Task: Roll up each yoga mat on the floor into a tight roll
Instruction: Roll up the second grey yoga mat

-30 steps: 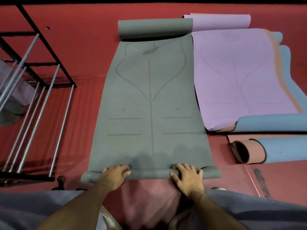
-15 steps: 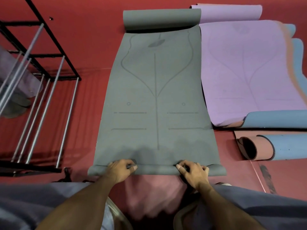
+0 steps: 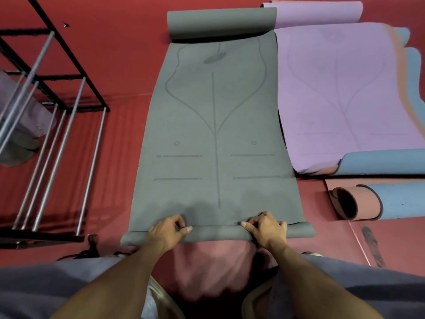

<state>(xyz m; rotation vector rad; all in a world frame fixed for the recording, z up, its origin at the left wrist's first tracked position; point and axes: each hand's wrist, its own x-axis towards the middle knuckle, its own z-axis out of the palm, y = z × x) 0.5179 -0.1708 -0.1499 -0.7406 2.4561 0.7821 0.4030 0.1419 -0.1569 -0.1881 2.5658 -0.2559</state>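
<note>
Presently, a grey yoga mat (image 3: 213, 134) is lying flat on the red floor (image 3: 119, 54), its far end curling and its near end forming a thin roll. Left hand (image 3: 169, 231) and right hand (image 3: 266, 229) are both gripping that roll, fingers curled over it. Purple mat (image 3: 340, 95) is lying beside it; blue mat (image 3: 395, 199) is sitting partly rolled; metal rack (image 3: 57, 116) is standing opposite.

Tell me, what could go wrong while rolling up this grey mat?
The grey mat has a curled far end; it may spring back and leave the finished roll loose. The left hand and right hand grip only the middle of the near roll, so its ends might wander and roll up crooked.
</note>
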